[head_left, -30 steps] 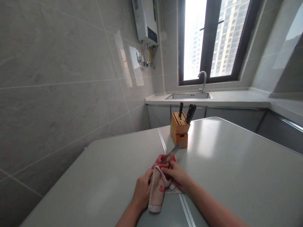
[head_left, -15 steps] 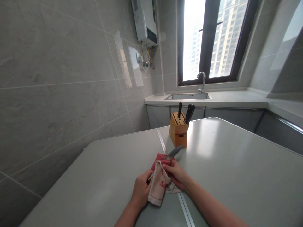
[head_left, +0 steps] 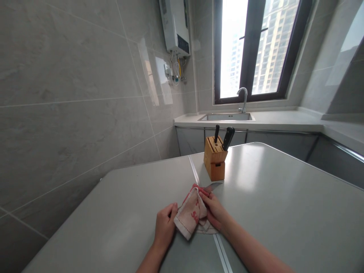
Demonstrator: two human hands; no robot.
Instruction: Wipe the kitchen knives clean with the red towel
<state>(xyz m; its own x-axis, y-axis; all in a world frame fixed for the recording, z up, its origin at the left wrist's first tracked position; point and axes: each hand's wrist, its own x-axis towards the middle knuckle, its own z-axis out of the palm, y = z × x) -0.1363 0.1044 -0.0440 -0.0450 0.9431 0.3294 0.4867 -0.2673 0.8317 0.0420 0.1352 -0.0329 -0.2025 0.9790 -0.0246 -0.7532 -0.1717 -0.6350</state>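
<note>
My left hand (head_left: 164,225) grips the handle of a kitchen knife; the handle is mostly hidden in my fist. The blade runs up and right under a pink and white cloth (head_left: 192,212), and only the blade tip (head_left: 214,186) sticks out past it. My right hand (head_left: 214,211) pinches the cloth around the blade. Both hands rest low over the grey table (head_left: 284,204). A wooden knife block (head_left: 215,158) with two black-handled knives stands just beyond the blade tip.
A metal seam (head_left: 194,171) runs along the table's middle. A tiled wall lies to the left. Behind are a counter with a sink (head_left: 227,116) and tap (head_left: 243,98), a window, and a wall-mounted water heater (head_left: 175,25).
The knife has been drawn back through the cloth, so less blade shows. My left hand has moved left and back; the blade has dropped lower toward the table.
</note>
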